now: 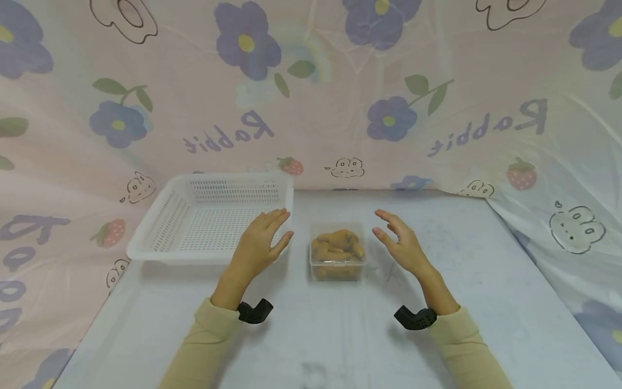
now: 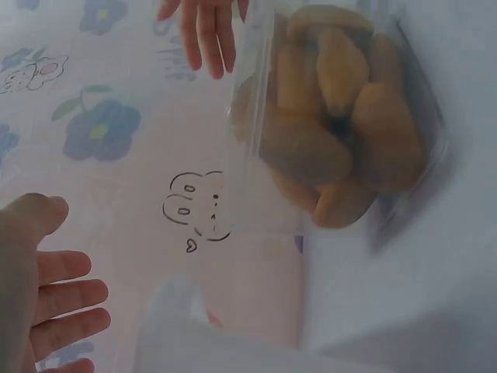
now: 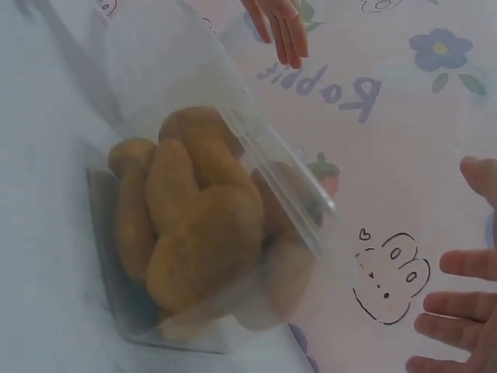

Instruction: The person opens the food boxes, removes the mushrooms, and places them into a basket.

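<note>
A small clear plastic box (image 1: 337,254) full of brown, finger-shaped pieces (image 1: 338,244) stands on the white table (image 1: 486,302), between my hands. My left hand (image 1: 262,241) hovers just left of it, fingers straight, holding nothing. On the other side my right hand (image 1: 397,240) is held with relaxed fingers, palm toward the box, not touching it. The left wrist view has the box (image 2: 342,124) close up with my left fingers (image 2: 66,311) at the lower left. In the right wrist view the box (image 3: 202,233) fills the middle and my right fingers (image 3: 458,311) sit at the right edge.
A white perforated plastic basket (image 1: 160,246), with nothing in it, stands at the back left, its right rim just behind my left hand. A pink cloth with flowers and "Rabbit" print (image 1: 389,119) hangs behind and along both sides of the table.
</note>
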A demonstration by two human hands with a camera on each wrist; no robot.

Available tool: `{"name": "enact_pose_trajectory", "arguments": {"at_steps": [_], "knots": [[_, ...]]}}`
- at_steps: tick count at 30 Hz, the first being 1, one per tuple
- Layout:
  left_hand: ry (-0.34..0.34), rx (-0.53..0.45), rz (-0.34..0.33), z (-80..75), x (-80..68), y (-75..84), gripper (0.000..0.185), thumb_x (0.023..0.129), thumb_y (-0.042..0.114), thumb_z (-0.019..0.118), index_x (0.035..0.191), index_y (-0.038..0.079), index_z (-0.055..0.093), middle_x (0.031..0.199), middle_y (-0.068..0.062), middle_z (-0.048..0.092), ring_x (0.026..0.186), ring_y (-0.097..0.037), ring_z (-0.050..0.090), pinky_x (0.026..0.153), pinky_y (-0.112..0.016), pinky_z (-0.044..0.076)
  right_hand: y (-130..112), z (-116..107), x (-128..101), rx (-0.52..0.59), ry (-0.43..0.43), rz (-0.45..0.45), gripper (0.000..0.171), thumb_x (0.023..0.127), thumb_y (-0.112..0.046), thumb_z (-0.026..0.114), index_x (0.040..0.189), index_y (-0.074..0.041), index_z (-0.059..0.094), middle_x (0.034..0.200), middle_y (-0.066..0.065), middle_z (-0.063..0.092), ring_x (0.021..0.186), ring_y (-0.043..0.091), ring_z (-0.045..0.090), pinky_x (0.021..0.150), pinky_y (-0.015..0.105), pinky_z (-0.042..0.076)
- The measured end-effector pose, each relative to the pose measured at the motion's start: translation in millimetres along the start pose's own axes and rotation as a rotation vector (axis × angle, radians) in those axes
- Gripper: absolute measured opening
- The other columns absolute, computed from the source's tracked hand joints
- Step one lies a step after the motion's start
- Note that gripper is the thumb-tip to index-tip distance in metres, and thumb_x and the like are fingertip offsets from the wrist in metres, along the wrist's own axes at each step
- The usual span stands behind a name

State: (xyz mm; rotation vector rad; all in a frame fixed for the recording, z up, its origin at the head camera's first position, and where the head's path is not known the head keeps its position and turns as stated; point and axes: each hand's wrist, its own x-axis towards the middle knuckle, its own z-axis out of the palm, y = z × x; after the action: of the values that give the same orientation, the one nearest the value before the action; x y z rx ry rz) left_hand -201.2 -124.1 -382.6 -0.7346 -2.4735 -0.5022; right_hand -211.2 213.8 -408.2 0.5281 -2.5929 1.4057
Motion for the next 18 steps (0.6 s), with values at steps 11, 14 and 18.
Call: {"name": "enact_pose_trajectory", "arguments": {"at_steps": [11,14,18], "knots": [[0.036,-0.009,0.183,21.5,-2.3,22.4,0.044,0.087,0.024,0.069,0.125,0.003,0.062,0.13,-0.012,0.065,0.122,-0.027,0.061,0.107,-0.04,0.049,12.2,15.8,-7.0,0.144,-0.071,-0.01,0.064,0.092,-0.011,0.063,0.147,-0.001,0.033,0.153,0.023,0.034,0.143,0.041,0.031,0.116,0.06,0.03],[0.039,-0.014,0.239,29.0,-3.3,29.0,0.043,0.086,0.023,0.07,0.123,0.003,0.063,0.129,-0.011,0.065,0.121,-0.026,0.062,0.106,-0.038,0.05,17.6,21.1,-7.2,0.183,-0.096,-0.025,0.071,0.087,-0.008,0.068,0.148,-0.001,0.031,0.155,0.022,0.032,0.144,0.041,0.029,0.116,0.06,0.03],[0.041,-0.031,0.302,38.4,-3.6,37.8,0.042,0.085,0.023,0.071,0.12,0.002,0.064,0.127,-0.012,0.066,0.121,-0.025,0.062,0.104,-0.037,0.052,24.0,26.4,-7.4,0.238,-0.118,-0.036,0.08,0.081,-0.003,0.073,0.148,0.001,0.029,0.156,0.023,0.03,0.145,0.041,0.026,0.116,0.058,0.028]]}}
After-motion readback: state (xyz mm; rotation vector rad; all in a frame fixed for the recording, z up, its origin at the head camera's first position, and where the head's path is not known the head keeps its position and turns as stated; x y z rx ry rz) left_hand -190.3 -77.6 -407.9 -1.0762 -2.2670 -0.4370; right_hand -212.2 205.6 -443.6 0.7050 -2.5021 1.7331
